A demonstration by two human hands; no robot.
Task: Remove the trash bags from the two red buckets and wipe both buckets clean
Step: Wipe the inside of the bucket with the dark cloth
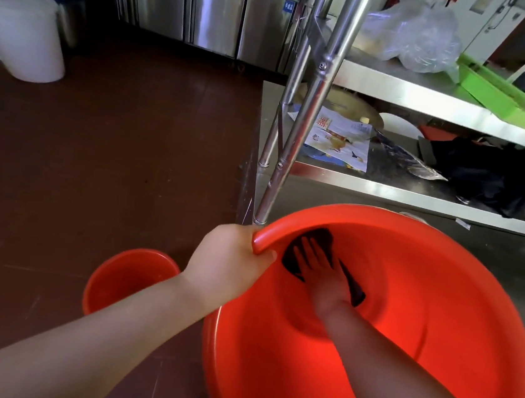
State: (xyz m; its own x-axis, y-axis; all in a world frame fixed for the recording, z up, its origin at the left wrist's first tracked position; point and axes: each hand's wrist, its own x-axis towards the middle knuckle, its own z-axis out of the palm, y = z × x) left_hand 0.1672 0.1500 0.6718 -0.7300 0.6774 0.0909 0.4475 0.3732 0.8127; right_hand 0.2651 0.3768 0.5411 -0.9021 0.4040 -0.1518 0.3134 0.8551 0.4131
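A large red bucket [437, 317] fills the lower right of the head view, tilted toward me, with no bag in it. My left hand [232, 254] grips its rim at the upper left. My right hand [321, 271] reaches deep inside and presses a dark cloth [293, 258] flat against the inner wall, fingers spread. A second, smaller red bucket [121, 277] stands on the floor to the left, partly hidden behind my left forearm; it also shows no bag.
A steel shelf rack [430, 96] rises just behind the big bucket, its leg [299, 121] close to my left hand. On the shelves lie clear plastic bags [417, 33], a green tray [508, 96], papers and dark cloth. A white bin [22, 30] stands far left on the brown floor.
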